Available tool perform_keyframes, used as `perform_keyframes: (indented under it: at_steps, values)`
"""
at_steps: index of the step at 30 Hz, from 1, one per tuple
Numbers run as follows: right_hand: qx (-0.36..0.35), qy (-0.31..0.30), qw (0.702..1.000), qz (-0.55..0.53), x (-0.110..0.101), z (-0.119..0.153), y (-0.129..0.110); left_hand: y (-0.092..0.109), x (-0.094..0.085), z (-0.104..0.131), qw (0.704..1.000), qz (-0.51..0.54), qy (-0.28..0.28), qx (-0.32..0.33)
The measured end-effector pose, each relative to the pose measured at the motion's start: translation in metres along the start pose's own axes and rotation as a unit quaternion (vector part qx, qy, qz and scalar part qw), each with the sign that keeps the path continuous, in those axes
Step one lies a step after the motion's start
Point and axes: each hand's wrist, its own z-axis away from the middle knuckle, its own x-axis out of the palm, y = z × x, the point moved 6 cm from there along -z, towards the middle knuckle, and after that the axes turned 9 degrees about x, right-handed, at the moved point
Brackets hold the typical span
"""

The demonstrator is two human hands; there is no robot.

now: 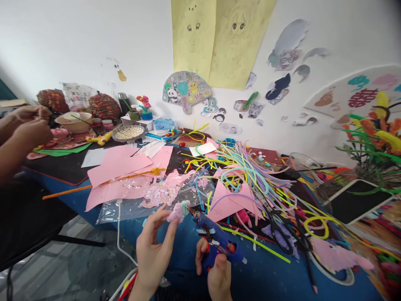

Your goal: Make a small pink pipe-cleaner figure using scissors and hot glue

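Between the thumb and fingertips of my left hand [156, 242] is a small fuzzy piece [176, 212], mostly lilac-pink with a mint-green part on its right side. My right hand [216, 265] is closed round the handle of a blue glue gun [214, 236]. The gun's nozzle points up and left, right beside the mint-green part; whether they touch is hard to tell. Just behind the small piece, a cartoon-figure cutout [161, 193] lies on clear plastic film [117, 211].
Pink paper sheets [122, 165] and an orange stem [78, 190] lie beyond. Piled pipe cleaners [250, 167] fill the middle; black scissors [277, 234], a pink fuzzy shape [336, 255] and a tablet [357, 200] are right. Another person's hands [34, 125] work at far left. A white cable [119, 234] hangs over the edge.
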Motion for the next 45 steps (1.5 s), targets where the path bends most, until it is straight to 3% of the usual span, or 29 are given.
perform_keyframes:
  at_steps: [16,26,34,39,45]
  values:
    - [-0.011,0.008,0.998,0.055,0.000,-0.001,-0.004,-0.001,-0.001,0.000,1.000,-0.009,0.024,-0.004]
    - [0.027,-0.071,0.995,0.058,-0.012,0.013,0.018,0.012,-0.010,-0.009,0.995,-0.026,0.089,-0.022]
    - [0.018,-0.050,0.997,0.049,-0.008,0.011,0.015,0.009,-0.011,-0.006,0.995,-0.010,0.096,-0.031]
    - [0.038,0.021,0.997,0.056,-0.012,0.014,0.019,0.007,-0.011,-0.004,0.995,-0.006,0.092,-0.043]
    - [0.035,-0.019,0.996,0.078,-0.010,0.012,0.018,0.007,-0.010,-0.004,0.994,0.003,0.094,-0.047]
